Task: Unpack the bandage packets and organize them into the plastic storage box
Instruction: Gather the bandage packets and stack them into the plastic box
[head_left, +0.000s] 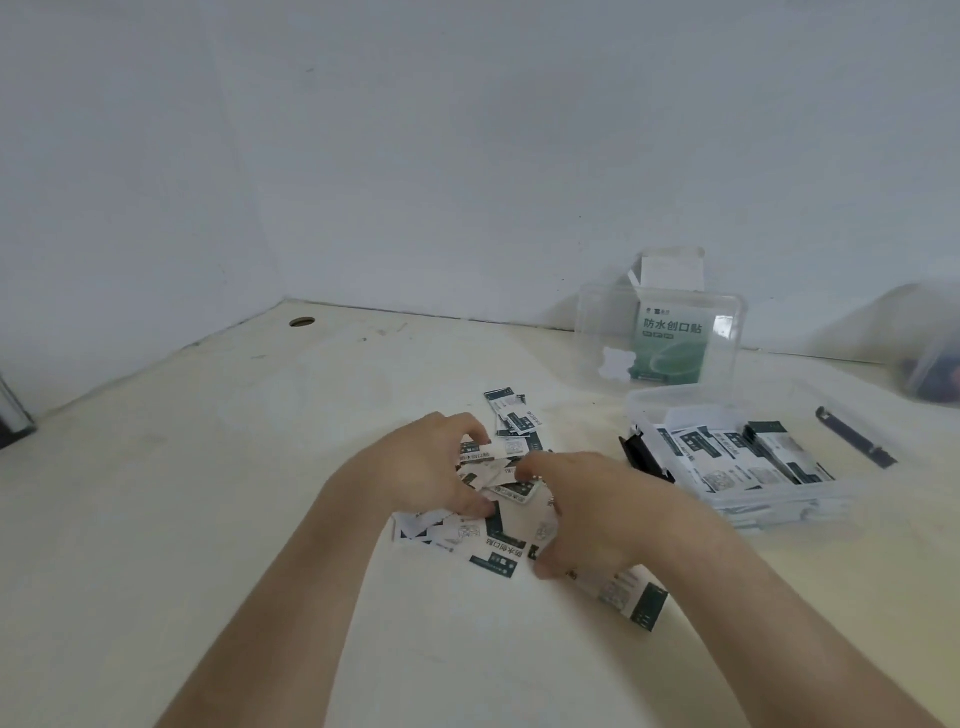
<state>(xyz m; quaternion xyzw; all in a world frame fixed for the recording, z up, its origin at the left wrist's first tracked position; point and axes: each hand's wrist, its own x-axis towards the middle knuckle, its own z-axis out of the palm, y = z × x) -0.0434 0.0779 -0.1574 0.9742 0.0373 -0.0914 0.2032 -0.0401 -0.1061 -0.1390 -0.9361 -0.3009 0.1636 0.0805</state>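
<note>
while the left hand (428, 467) curls its fingers (467, 423) and thumb round a few bandage packets (475, 454) atop the loose pile, the right hand (587, 512) pinches the same heap with bent fingers (535, 462), thumb pressing a lower packet. the pile lies on the pale counter (234, 493), left of the clear storage box (649, 405), which holds a row of packets (737, 462). white walls meet behind. a blurred object (930, 358) at the right edge is unreadable.
</note>
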